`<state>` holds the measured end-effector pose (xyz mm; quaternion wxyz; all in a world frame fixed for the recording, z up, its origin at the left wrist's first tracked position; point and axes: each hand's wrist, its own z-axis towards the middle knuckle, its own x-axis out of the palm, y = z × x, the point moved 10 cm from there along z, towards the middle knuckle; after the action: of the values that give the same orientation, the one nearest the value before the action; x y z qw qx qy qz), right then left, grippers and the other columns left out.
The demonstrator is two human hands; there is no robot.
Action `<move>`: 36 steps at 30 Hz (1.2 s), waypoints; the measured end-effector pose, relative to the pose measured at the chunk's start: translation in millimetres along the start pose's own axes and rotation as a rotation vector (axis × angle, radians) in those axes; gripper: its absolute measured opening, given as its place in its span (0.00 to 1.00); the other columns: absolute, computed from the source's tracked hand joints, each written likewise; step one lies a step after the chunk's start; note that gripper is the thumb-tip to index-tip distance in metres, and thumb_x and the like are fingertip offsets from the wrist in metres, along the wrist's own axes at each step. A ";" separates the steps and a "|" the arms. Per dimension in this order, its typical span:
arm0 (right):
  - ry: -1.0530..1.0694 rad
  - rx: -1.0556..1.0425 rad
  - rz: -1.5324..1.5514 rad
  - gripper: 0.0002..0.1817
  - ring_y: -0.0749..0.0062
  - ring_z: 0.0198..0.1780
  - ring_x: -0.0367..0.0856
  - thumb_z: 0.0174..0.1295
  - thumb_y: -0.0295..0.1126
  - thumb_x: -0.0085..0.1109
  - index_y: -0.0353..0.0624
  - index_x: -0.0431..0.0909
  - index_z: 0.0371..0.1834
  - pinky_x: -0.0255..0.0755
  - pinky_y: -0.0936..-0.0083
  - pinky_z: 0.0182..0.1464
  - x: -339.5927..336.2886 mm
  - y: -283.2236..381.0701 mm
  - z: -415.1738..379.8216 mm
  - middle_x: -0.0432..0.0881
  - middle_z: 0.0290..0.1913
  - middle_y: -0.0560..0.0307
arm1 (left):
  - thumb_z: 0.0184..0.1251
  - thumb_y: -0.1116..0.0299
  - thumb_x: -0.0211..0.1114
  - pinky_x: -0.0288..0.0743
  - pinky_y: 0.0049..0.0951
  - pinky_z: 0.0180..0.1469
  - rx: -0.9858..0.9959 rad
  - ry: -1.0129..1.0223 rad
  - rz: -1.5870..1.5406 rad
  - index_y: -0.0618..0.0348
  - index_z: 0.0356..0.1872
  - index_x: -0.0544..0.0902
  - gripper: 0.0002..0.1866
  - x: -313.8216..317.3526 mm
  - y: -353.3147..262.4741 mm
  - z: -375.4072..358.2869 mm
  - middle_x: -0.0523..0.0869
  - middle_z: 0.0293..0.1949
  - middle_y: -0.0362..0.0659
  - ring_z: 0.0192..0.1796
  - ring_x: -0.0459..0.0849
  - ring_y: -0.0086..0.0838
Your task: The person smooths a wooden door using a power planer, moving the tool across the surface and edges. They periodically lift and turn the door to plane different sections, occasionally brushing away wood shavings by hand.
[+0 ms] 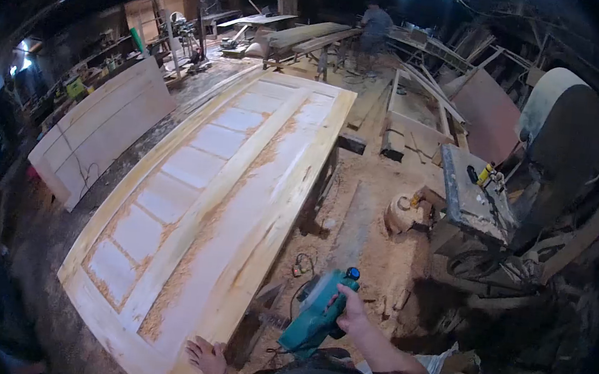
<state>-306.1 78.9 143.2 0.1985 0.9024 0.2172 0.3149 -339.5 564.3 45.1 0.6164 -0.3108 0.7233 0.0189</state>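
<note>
A long panelled wooden door lies flat across supports in front of me, with wood shavings along its recesses. My left hand rests on the door's near right corner, its fingers spread. To the right of the door, my right hand is wrapped round the handle of a teal electric planer. The planer is held tilted, off the door's surface. Its underside is hidden from me.
Sawdust covers the floor. At right stands a machine with a small worktable and a large dark wheel guard. Another wooden panel leans at left. A person stands at the back by stacked boards.
</note>
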 end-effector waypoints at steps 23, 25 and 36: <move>-0.224 -0.248 0.017 0.08 0.67 0.32 0.78 0.66 0.35 0.64 0.48 0.75 0.39 0.75 0.63 0.35 -118.9 97.4 -24.8 0.76 0.31 0.60 | 0.69 0.67 0.63 0.80 0.41 0.57 0.807 0.748 -0.337 0.56 0.57 0.83 0.17 94.0 -313.9 -63.4 0.88 0.48 0.57 0.54 0.87 0.51; -0.243 -0.265 0.019 0.08 0.68 0.32 0.78 0.66 0.36 0.64 0.47 0.75 0.39 0.75 0.64 0.35 -130.1 116.8 -11.7 0.76 0.31 0.60 | 0.69 0.66 0.63 0.79 0.42 0.58 0.830 0.925 -0.328 0.55 0.60 0.83 0.19 125.8 -352.0 -78.1 0.88 0.50 0.56 0.55 0.86 0.51; -0.137 -0.325 -0.109 0.16 0.72 0.29 0.76 0.70 0.31 0.60 0.55 0.69 0.58 0.78 0.65 0.30 -160.8 300.8 81.3 0.72 0.30 0.64 | 0.72 0.58 0.60 0.79 0.48 0.56 0.860 0.992 -0.068 0.56 0.57 0.84 0.19 209.5 -566.1 -52.6 0.89 0.46 0.57 0.52 0.87 0.53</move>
<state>-286.4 -270.9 155.8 0.3730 0.8646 0.1980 0.2724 -127.9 -2.9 69.8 0.2793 -0.0312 0.8544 -0.4370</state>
